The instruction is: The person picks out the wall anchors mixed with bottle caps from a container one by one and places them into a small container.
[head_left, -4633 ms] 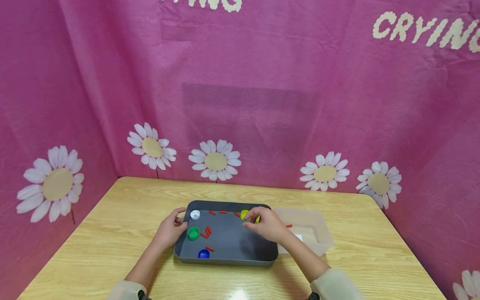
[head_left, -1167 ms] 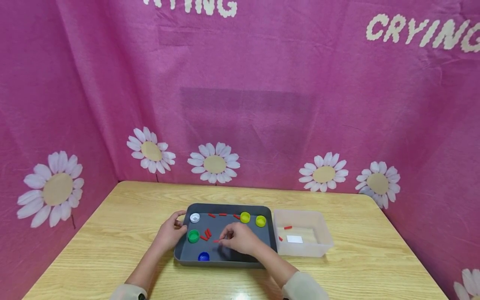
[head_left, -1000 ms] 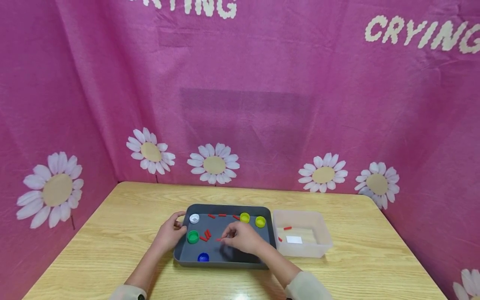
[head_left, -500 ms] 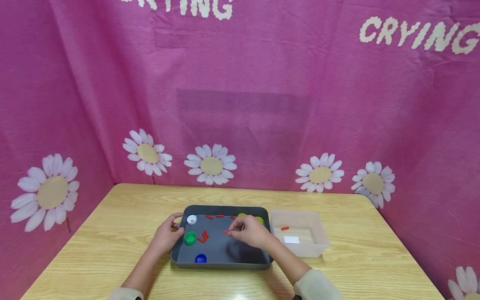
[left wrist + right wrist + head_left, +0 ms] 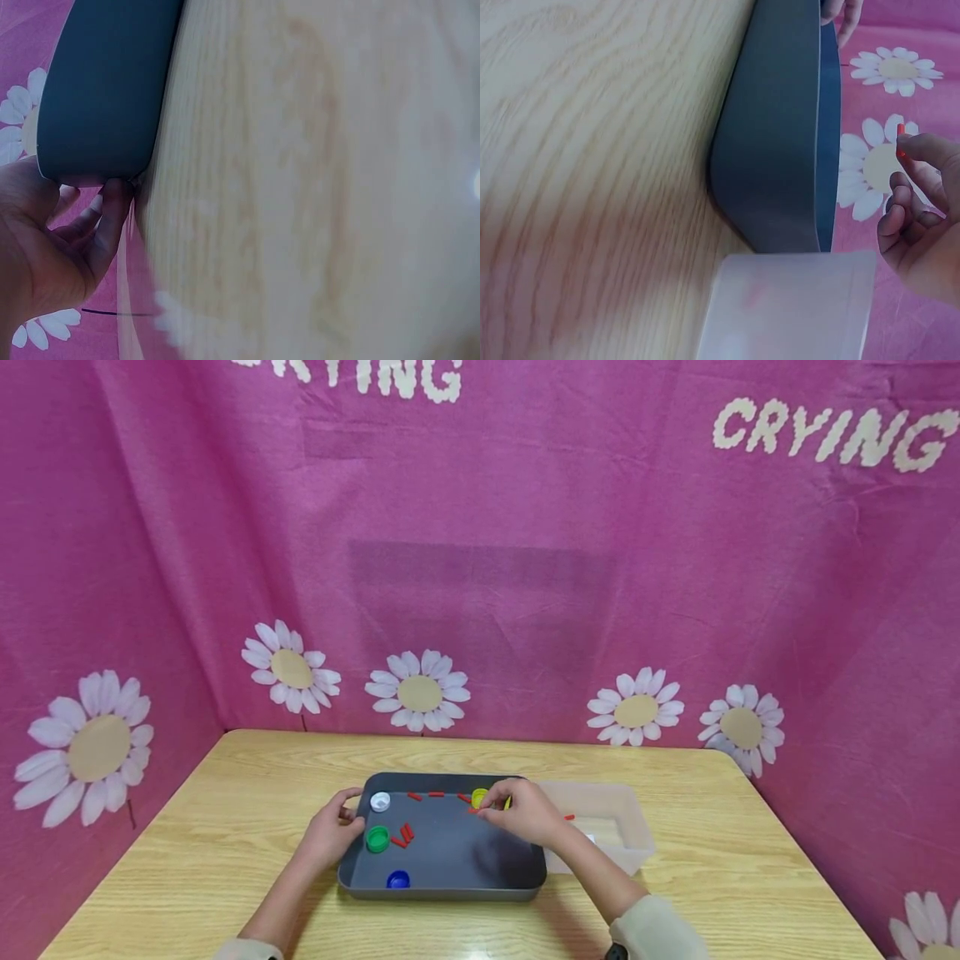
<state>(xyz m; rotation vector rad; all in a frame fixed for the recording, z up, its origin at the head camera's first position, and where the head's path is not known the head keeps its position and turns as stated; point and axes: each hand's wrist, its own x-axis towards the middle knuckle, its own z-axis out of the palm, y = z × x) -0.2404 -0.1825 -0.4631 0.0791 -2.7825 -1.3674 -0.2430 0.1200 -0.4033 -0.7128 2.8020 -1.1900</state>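
The right hand (image 5: pixel 522 812) pinches one end of a red stick (image 5: pixel 472 811) between thumb and forefinger; the stick is held over the far right part of the tray (image 5: pixel 450 860); in the head view its long axis runs from 9 to 3 o'clock, the free end pointing to 9; in the right wrist view the same axis runs from 12 to 6, the free end towards 12. The left hand (image 5: pixel 327 837) grips the tray's wall at 9 o'clock, thumb at the rim and fingers round the outside.

Just beside the pinched stick, at about 1 o'clock from it, sits a yellow cap (image 5: pixel 478 797); a second yellow cap (image 5: pixel 507 803) is mostly hidden by the right hand; along the tray's far side, from 11 to 1 o'clock, lie three loose sticks (image 5: pixel 436 793); a white cap (image 5: pixel 380 802) is at 10, a green cap (image 5: pixel 378 838) at 9, a blue cap (image 5: pixel 398 879) at 8; three more sticks (image 5: pixel 406 832) lie close together at 3 o'clock from the green cap, slanting roughly from 11 to 5.

At 3 o'clock from the tray stands a translucent box (image 5: pixel 637 818), partly behind the right arm, with a red piece (image 5: pixel 569 817) showing in it; all rest on a wood-grained surface (image 5: pixel 720 877); beyond, at 12, hangs a pink cloth (image 5: pixel 480 610) with daisies.
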